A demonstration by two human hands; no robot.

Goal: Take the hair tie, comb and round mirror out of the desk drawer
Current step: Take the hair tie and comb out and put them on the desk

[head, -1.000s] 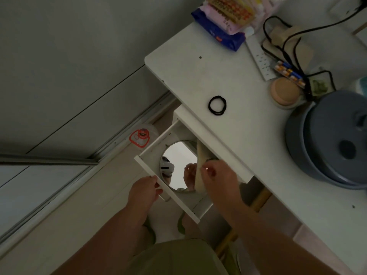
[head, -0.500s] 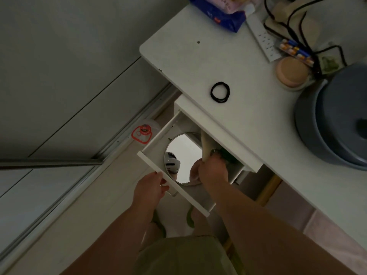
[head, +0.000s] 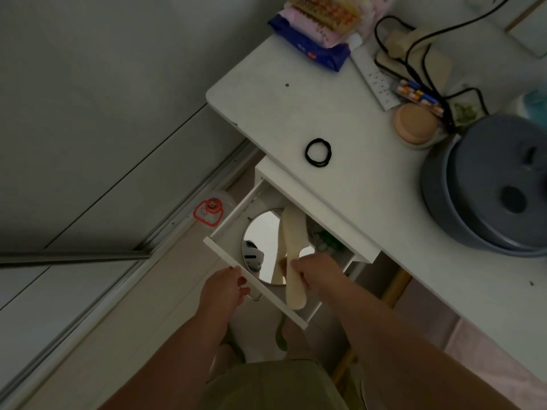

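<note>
1. While the drawer is held open, its front panel is gripped by the left hand, fingers curled together over the top edge; this grip is judged to steady the drawer so that it does not slide shut.
2. The comb is pinched near its middle by the right hand, thumb and fingers clamped on it. It is held tilted, its near end out over the drawer front and its far end under the desk edge, apparently so that it can be drawn out toward the person.
3. The round mirror lies flat on the drawer floor, directly beneath the comb and partly hidden by it; it is judged to be the last thing left to take out.
4. The hair tie is seen already on the desk, near the front edge and just above the drawer.
5. Farther back on the desk, a grey lidded pot, a round peach-coloured case, a power strip with black cables, and snack packets are crowded together, well apart from the hair tie.
6. Bare desk surface beside the hair tie is left free for setting things down. The overhanging desk edge is judged the main obstacle, since the comb's far end is still under it.
</note>
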